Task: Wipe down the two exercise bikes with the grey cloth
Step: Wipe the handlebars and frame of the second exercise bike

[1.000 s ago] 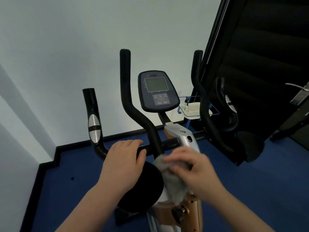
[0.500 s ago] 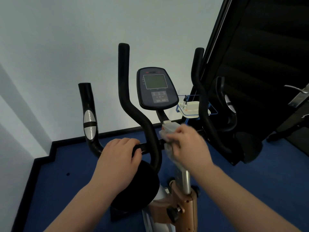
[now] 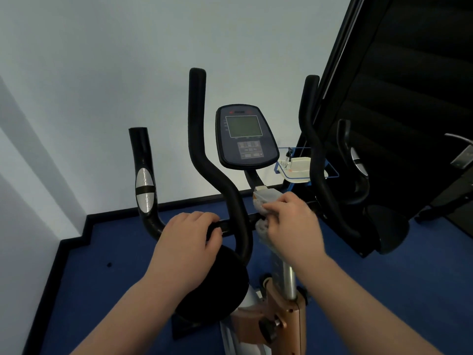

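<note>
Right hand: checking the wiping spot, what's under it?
The grey cloth, pressed by the right hand against the bike's silver post; the contact area is hidden.

No legible text anywhere. Console of exercise bike: small red mark and short word above screen, too blurred to read. Tiny labels along screen's left edge and beneath it: unreadable. Button panel below screen carries pale markings (characters cannot be made out). Silver sensor plate on left handlebar: no print visible. No numbers, brand names or signs can be read.
</note>
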`<move>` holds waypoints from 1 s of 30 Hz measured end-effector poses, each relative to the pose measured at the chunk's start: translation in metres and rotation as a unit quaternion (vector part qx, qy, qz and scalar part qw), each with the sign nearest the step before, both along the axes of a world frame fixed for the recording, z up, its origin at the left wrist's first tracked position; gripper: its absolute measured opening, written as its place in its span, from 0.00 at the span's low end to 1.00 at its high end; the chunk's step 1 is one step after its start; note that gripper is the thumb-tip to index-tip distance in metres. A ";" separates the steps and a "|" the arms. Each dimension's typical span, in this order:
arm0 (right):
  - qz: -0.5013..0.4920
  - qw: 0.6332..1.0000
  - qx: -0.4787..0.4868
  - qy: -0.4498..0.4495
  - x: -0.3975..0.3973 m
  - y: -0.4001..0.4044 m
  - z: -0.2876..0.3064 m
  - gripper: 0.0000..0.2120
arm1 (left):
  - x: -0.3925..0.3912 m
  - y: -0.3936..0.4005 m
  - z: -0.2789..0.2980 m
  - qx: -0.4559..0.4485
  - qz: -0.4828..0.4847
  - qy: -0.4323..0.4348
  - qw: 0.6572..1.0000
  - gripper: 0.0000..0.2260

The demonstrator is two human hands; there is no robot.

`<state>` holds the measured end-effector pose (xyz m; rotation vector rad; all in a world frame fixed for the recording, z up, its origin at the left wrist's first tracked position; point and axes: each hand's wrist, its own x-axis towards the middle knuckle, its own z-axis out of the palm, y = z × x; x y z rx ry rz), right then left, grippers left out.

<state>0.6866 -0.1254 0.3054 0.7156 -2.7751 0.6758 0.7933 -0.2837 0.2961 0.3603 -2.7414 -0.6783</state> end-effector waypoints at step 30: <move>0.446 0.887 0.118 0.031 -0.009 -0.034 0.035 0.08 | 0.051 -0.016 -0.012 0.049 0.079 0.065 0.994 0.33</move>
